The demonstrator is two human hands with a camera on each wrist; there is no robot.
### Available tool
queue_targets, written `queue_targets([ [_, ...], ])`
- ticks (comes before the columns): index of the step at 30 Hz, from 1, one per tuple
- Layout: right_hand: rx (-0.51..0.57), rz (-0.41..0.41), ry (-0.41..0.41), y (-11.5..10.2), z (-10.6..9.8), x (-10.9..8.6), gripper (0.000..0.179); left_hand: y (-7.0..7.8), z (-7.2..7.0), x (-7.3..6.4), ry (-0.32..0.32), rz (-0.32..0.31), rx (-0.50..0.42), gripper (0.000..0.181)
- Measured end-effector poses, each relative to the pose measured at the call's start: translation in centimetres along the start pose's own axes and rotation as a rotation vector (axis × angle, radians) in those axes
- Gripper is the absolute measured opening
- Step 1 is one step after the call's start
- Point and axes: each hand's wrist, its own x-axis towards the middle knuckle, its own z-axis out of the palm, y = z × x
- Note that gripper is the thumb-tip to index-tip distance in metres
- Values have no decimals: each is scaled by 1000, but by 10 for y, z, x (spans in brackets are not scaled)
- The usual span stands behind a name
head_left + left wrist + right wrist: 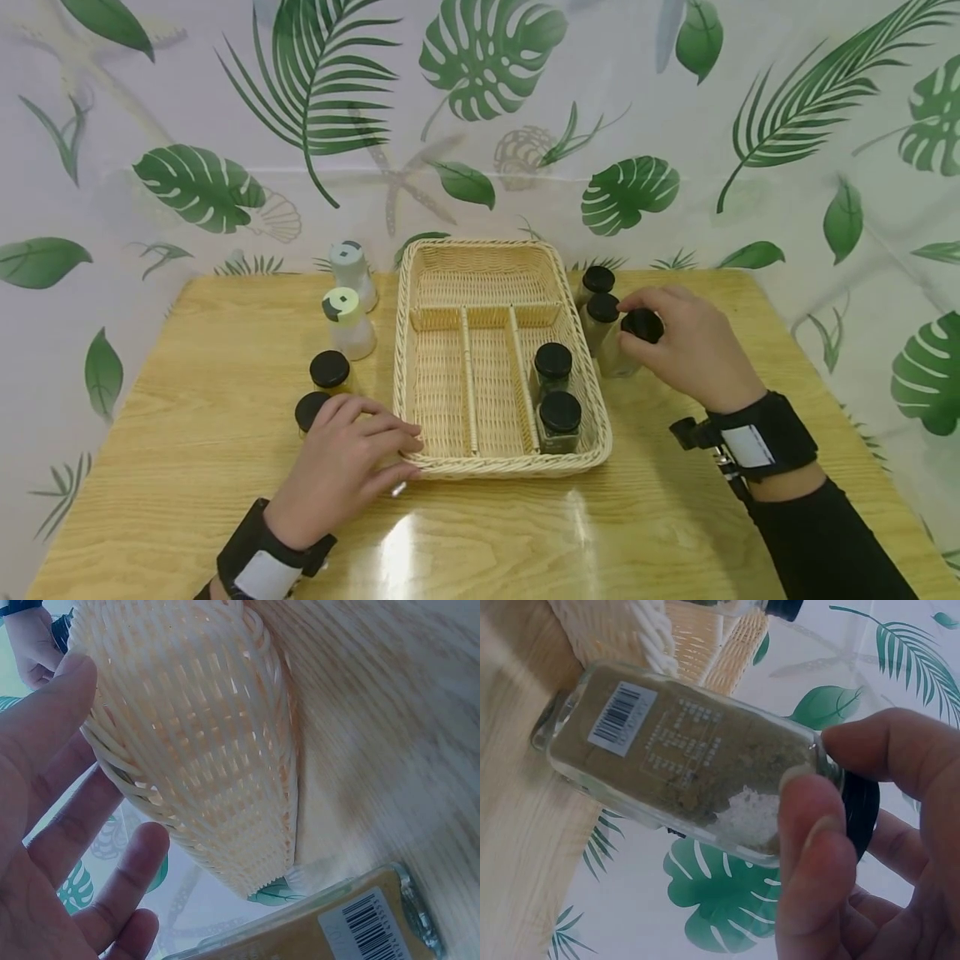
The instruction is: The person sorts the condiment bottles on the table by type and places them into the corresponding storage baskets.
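My left hand (348, 458) holds the front left corner of a wicker basket (517, 467), its thumb outside and fingertips partly hidden behind the rim in the left wrist view. To the right of the basket, my right hand (690, 346) pinches a glass spice jar (667, 765) by its black lid and neck. Brown powder and a white patch show through the glass, with a barcode label on the side. Whether its base touches the table cannot be told. Two black-lidded jars (553, 362) (560, 414) stand in the basket's front right compartment.
Two more black-lidded jars (598, 280) (602, 308) stand against the basket's right side. Left of it are two pale-capped shakers (352, 333) (348, 262) and two black-lidded jars (330, 368) (311, 411) near my left hand. A leaf-patterned sheet (480, 200) rises behind the wooden table (480, 542).
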Motion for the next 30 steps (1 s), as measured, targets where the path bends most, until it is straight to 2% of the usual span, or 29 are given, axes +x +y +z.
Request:
queue_targets([
  [11,-13,-26,29,-10,-10,4,25,-1,-1,0,-7,1,-1,22],
  [30,-14,-137,82,-49,-40,7,25,-1,1,0,-8,-8,4,21],
])
